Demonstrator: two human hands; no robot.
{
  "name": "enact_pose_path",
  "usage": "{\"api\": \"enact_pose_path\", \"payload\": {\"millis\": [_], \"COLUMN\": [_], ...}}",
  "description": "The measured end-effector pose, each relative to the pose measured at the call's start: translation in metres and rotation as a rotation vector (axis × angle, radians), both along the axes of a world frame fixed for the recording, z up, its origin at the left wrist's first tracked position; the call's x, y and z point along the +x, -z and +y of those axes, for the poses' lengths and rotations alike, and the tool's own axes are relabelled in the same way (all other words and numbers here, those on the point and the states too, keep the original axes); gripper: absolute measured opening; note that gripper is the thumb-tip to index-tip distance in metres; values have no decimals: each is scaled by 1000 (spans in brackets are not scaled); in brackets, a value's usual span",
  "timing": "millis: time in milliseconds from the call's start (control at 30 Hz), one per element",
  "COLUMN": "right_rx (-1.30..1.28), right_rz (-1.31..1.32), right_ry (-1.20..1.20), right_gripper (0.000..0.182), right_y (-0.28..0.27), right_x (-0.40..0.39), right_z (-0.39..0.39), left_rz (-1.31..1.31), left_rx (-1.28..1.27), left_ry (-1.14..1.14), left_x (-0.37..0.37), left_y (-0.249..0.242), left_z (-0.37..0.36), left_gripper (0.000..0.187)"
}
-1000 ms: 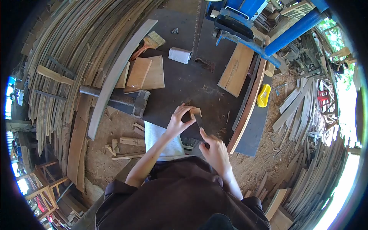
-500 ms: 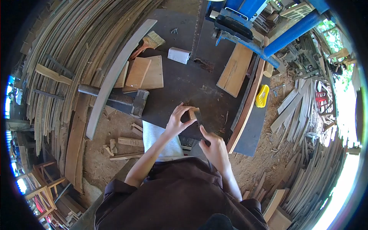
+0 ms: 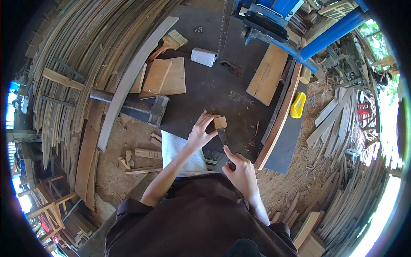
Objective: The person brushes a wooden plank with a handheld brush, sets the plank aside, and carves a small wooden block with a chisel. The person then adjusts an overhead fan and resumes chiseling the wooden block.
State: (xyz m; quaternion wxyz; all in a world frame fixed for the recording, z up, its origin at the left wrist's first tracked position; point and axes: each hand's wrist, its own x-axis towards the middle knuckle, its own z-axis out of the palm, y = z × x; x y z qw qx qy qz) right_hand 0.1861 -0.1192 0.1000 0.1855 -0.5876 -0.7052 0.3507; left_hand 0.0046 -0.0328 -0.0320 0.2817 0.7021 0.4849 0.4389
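Note:
My left hand (image 3: 200, 133) grips a small wooden block (image 3: 220, 123) between thumb and fingers, over the near part of the dark bench top (image 3: 201, 92). The fist of my right hand (image 3: 242, 173) is wrapped round the handle of a flat dark metal tool (image 3: 223, 138), with the index finger stretched along it. The tool's far end touches or overlaps the near side of the block; the exact contact is hard to make out.
A hammer (image 3: 156, 112), wood pieces (image 3: 177, 77) and a brush (image 3: 173, 40) lie at the left. Blue machinery (image 3: 327, 38), a plank (image 3: 269, 75) and a yellow object (image 3: 297, 105) are at the right. A white metal piece (image 3: 203, 57) sits farther back.
The block's pale face now shows more fully, and the tool's tip has moved from across it down to its near side. The whole view has shifted slightly.

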Motion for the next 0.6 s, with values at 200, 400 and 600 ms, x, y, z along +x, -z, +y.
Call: {"api": "enact_pose_path", "payload": {"millis": [200, 400, 600], "right_rx": [6, 69, 37], "right_rz": [0, -35, -19], "right_ry": [-31, -27, -10], "right_gripper": [49, 39, 40], "right_y": [-5, 0, 1], "right_x": [3, -8, -5], "right_z": [7, 9, 4], "left_rz": [0, -34, -20], "left_rx": [7, -2, -24], "left_ry": [-4, -11, -9], "left_x": [0, -1, -1], "left_y": [8, 19, 7], "left_z": [1, -1, -3], "left_gripper": [53, 50, 50]}}
